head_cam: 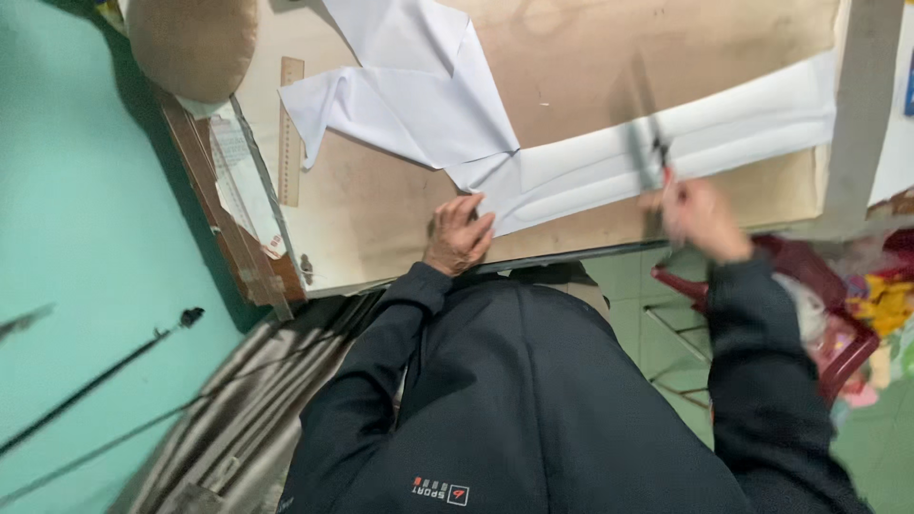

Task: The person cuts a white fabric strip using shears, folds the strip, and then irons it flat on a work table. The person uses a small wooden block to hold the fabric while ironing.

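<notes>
A long strip of white fabric (609, 162) is laid across the tabletop (381, 219), running toward its right edge. Its near end is pressed flat by the left hand (459, 235), fingers spread and closed on nothing, close to the tabletop's front edge. Scissors (650, 143), blurred, are gripped by the right hand (698, 215) and held over the strip. A wooden ruler (289, 131) is seen lying near the left edge.

Teal painted wall (67, 190) at left, worn brown tabletop (571, 86) with chipped wooden edge, pale green tiled floor (657, 324) beneath, red plastic chair (838, 352) at right, striped grey-brown cloth (257, 409) below, soft even light
</notes>
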